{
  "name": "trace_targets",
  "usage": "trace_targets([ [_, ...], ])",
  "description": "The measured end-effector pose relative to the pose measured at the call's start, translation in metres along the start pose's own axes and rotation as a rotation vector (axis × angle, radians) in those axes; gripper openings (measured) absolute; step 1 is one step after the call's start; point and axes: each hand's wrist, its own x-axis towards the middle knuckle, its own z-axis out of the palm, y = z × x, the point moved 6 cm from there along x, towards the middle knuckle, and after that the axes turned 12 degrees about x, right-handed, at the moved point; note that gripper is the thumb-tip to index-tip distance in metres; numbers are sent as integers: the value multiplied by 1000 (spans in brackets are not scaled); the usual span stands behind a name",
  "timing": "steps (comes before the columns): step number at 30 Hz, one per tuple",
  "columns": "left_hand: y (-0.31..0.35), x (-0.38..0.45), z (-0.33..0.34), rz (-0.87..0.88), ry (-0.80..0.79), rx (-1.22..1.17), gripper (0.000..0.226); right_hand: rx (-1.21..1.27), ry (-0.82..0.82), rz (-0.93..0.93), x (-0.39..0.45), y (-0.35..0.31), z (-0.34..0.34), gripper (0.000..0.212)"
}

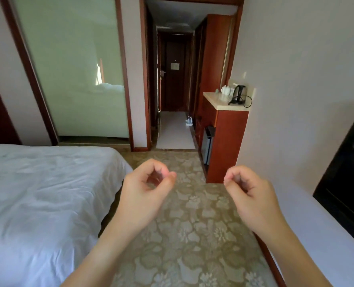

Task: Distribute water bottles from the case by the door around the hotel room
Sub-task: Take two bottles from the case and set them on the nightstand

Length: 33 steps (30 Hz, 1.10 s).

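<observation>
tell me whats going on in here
A person stands beside the bed, facing the hallway. The left hand and right hand are held out in front, fingers loosely curled, both empty. A few water bottles sit on the hallway floor near the door, far from the hands. A kettle stands on the counter. No bottle is set out anywhere in view.
</observation>
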Motion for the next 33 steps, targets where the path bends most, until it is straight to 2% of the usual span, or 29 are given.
trace_targets([
  [5, -41, 108, 34, 2, -42, 95, 15, 67, 24, 9, 124, 61, 21, 26],
  [8, -66, 171, 36, 9, -8, 144, 18, 114, -16, -17, 192, 80, 52, 29],
  [11, -99, 226, 35, 0, 23, 145, 17, 137, -60, -27, 252, 99, 87, 21],
  [17, -203, 335, 38, -11, 35, 160, 6, 112, -138, -42, 372, 157, 164, 14],
  [22, -295, 445, 36, 14, 42, 130, 14, 50, -130, -63, 482, 209, 229, 11],
  [27, -369, 565, 61, 13, -76, 101, 7, -13, -96, -46, 589, 252, 271, 8],
  [33, -428, 692, 125, 48, -166, 83, 2, -61, 36, -27, 699, 325, 271, 8],
])
